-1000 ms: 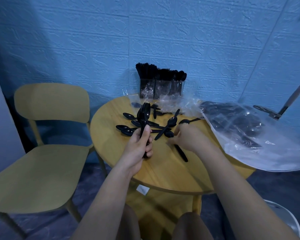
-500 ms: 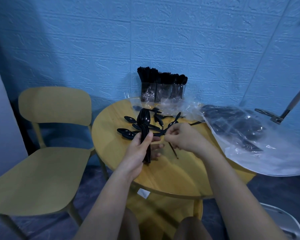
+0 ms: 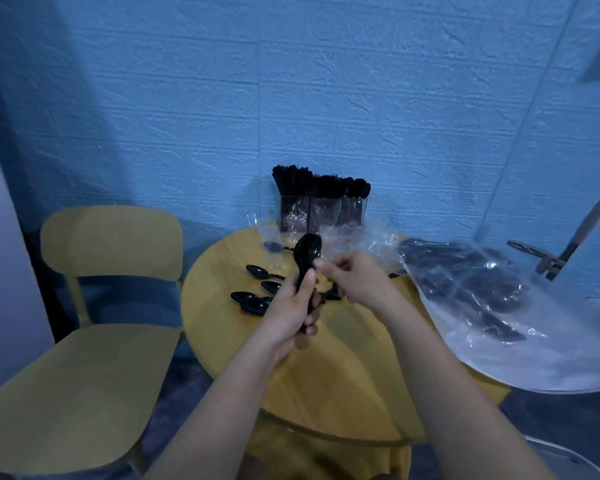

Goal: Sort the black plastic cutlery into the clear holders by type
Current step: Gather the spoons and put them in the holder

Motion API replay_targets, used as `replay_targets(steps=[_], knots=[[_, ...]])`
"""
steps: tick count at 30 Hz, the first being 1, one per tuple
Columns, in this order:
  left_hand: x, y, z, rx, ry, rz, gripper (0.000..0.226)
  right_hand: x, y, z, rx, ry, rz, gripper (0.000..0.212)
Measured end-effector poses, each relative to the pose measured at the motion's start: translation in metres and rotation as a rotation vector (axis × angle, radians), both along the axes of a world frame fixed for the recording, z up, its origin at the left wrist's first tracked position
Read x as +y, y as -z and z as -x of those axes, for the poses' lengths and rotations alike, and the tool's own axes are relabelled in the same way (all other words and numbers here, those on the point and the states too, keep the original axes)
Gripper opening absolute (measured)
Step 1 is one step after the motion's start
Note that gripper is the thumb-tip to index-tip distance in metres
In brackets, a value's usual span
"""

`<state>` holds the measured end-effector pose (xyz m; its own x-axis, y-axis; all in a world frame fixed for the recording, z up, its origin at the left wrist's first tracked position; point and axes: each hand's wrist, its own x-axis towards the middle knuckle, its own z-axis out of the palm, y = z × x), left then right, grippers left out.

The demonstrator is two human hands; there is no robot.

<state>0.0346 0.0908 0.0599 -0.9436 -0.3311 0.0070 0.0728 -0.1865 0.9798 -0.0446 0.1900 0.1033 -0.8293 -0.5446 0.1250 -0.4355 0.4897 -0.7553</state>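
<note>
Two bare forearms reach in from the near edge over the round yellow desk (image 3: 343,386). Left hand (image 3: 291,306) raised above desk centre, fingers wrapped round the handles of a stack of black spoons (image 3: 307,258), thumb pressed up along the handles, bowls pointing up and away. Right hand (image 3: 355,278) just beside it on the right, knuckles up, fingers curled; fingertips (image 3: 321,264) touch the spoon stack just below the bowls. Cannot tell whether the right hand pinches a spoon or only touches the stack.

On the desk left of the hands, several loose spoons (image 3: 253,303) lie flat, toward the left edge, bowls to the left. One more spoon (image 3: 272,247) sits further back under crinkled clear wrap (image 3: 347,237).

Right edge of the desk: big clear plastic bag (image 3: 499,306) overhanging the edge, dark cutlery inside, blurred, types unreadable.

Far edge of the desk, against the blue wall (image 3: 291,98): three clear holders (image 3: 323,211) in a row, touching, each packed with upright black cutlery (image 3: 321,184); rightmost shows spoon bowls, the others too dark to tell.

Yellow chair (image 3: 108,306) left of the desk, close to its edge.
</note>
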Motion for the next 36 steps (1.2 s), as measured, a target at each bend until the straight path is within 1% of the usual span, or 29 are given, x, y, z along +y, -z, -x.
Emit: replay_targets(steps=[3, 4, 5, 7, 10, 12, 13, 15, 17, 19, 20, 21, 23, 24, 27, 30, 34, 36], knots=[[-0.001, -0.021, 0.026, 0.026, 0.132, 0.138, 0.025, 0.005, -0.016, 0.026, -0.185, -0.023, 0.217, 0.039], [-0.001, -0.027, 0.035, 0.02, 0.18, 0.211, 0.024, 0.007, -0.022, 0.035, -0.247, -0.046, 0.28, 0.038], [-0.001, -0.032, 0.045, 0.009, 0.219, 0.285, 0.022, 0.009, -0.027, 0.045, -0.296, -0.06, 0.329, 0.032], [0.001, -0.039, 0.066, -0.018, 0.262, 0.427, 0.018, 0.013, -0.034, 0.066, -0.349, -0.048, 0.365, 0.021], [0.002, -0.044, 0.1, -0.076, 0.278, 0.684, 0.021, 0.02, -0.037, 0.098, -0.351, 0.022, 0.316, 0.02], [0.002, -0.046, 0.125, -0.079, 0.295, 0.787, 0.027, 0.021, -0.039, 0.12, -0.314, 0.058, 0.321, 0.016], [0.003, -0.047, 0.134, -0.071, 0.308, 0.787, 0.029, 0.021, -0.039, 0.128, -0.281, 0.073, 0.333, 0.014], [0.002, -0.053, 0.158, -0.06, 0.32, 0.762, 0.031, 0.019, -0.042, 0.153, -0.179, 0.113, 0.326, 0.016], [-0.006, -0.056, 0.184, -0.053, 0.242, 0.801, 0.035, 0.018, -0.049, 0.179, -0.093, 0.157, 0.303, 0.02], [-0.02, -0.052, 0.21, -0.06, 0.083, 0.94, 0.034, 0.018, -0.056, 0.211, -0.062, 0.197, 0.33, 0.02], [-0.027, -0.048, 0.222, -0.083, 0.037, 1.026, 0.034, 0.016, -0.059, 0.227, -0.046, 0.238, 0.343, 0.016], [-0.034, -0.044, 0.233, -0.11, 0.016, 1.118, 0.036, 0.013, -0.062, 0.241, -0.017, 0.282, 0.357, 0.013], [-0.043, -0.04, 0.253, -0.153, 0.02, 1.265, 0.054, 0.003, -0.067, 0.266, 0.064, 0.357, 0.401, 0.022], [-0.046, -0.041, 0.262, -0.164, 0.024, 1.311, 0.059, -0.003, -0.069, 0.278, 0.111, 0.382, 0.424, 0.026], [-0.047, -0.047, 0.284, -0.193, 0.007, 1.453, 0.061, -0.023, -0.074, 0.301, 0.239, 0.418, 0.454, 0.027], [-0.05, -0.042, 0.302, -0.235, -0.047, 1.629, 0.07, -0.042, -0.07, 0.32, 0.28, 0.408, 0.478, 0.029], [-0.055, -0.034, 0.316, -0.254, -0.095, 1.71, 0.071, -0.067, -0.055, 0.334, 0.275, 0.359, 0.409, 0.035], [-0.057, -0.03, 0.32, -0.228, -0.124, 1.706, 0.066, -0.077, -0.045, 0.337, 0.27, 0.332, 0.37, 0.035]])
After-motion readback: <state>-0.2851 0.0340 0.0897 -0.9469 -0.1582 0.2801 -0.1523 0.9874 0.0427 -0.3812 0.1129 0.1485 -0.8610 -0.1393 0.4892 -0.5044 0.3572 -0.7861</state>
